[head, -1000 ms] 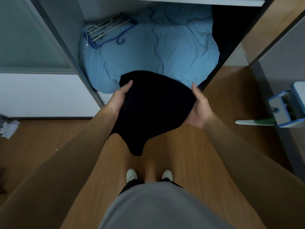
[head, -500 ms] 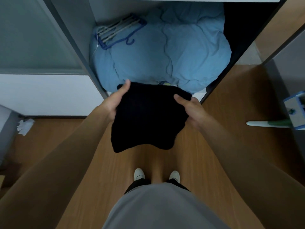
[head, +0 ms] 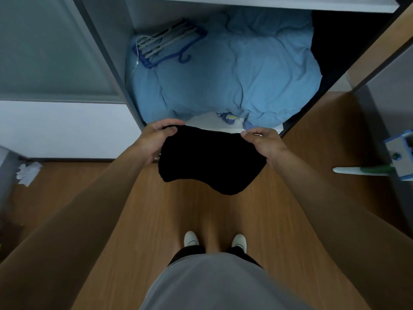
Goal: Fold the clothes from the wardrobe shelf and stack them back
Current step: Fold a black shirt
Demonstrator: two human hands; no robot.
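Our left hand (head: 156,139) and right hand (head: 263,142) each grip a top corner of the limp black fabric garment (head: 210,159), fingers curled over its upper edge. It hangs in the air above the brown wooden floor (head: 201,215), just in front of the white wardrobe shelf's (head: 201,124) front edge. On that shelf a rumpled light-blue quilt (head: 234,70) carries blue plastic hangers (head: 169,43) near the back left corner.

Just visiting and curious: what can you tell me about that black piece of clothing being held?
The black garment is soft, plain cloth, too dark to show seams or type. It hangs before the wardrobe, its lower edge sagging above the wooden floor. The left hand and right hand grip its top corners.
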